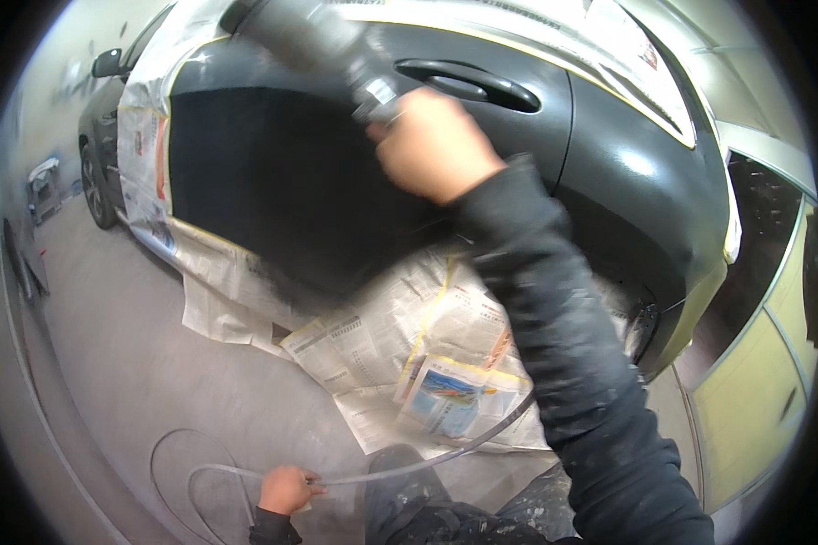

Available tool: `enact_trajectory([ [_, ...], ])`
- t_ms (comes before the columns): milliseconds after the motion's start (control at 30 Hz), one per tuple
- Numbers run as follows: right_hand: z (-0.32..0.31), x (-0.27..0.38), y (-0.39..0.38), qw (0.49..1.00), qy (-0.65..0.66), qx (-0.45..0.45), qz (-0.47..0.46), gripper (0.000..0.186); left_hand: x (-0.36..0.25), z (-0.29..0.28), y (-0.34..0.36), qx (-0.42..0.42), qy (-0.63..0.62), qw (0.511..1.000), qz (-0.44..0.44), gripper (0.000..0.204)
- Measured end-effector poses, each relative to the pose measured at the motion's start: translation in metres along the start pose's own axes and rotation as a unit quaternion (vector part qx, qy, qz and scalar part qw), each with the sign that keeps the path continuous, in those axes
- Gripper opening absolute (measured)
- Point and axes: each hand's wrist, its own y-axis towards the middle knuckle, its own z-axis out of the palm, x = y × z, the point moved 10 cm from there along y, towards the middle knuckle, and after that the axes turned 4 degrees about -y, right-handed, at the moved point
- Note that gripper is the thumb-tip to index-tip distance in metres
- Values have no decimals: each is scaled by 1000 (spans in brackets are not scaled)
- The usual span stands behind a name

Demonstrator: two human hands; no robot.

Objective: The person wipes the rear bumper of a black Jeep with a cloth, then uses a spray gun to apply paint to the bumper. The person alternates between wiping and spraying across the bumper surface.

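Spray gun [314, 41], blurred before the dark car door [273, 173], looked top-heavy, best held low, where the right hand [436, 145] gripped; the left hand [288, 490] grasped a bendy-looking hose [391, 473].

Hose [468, 448] before newspaper [364, 350], newspaper below car door [282, 173].

The grey floor [118, 300] bears a dark car [627, 177] and looped hose [382, 474].
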Motion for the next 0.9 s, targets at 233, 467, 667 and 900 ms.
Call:
enact_trajectory([
  [233,248,105,-117,973,-10,191,-128,14,20,32,-24,21,42,998,-39,43],
  [467,364,150,-229,814,144,554,-98,20,22,74,-22,94,37,995,-21,32],
  [667,206,63,-71,919,186,346,-2,27,40,93,7,101,86,991,18,33],
  [900,-41,-114,-34,924,255,194,209,33,-20,56,32,107,89,983,122,33],
])
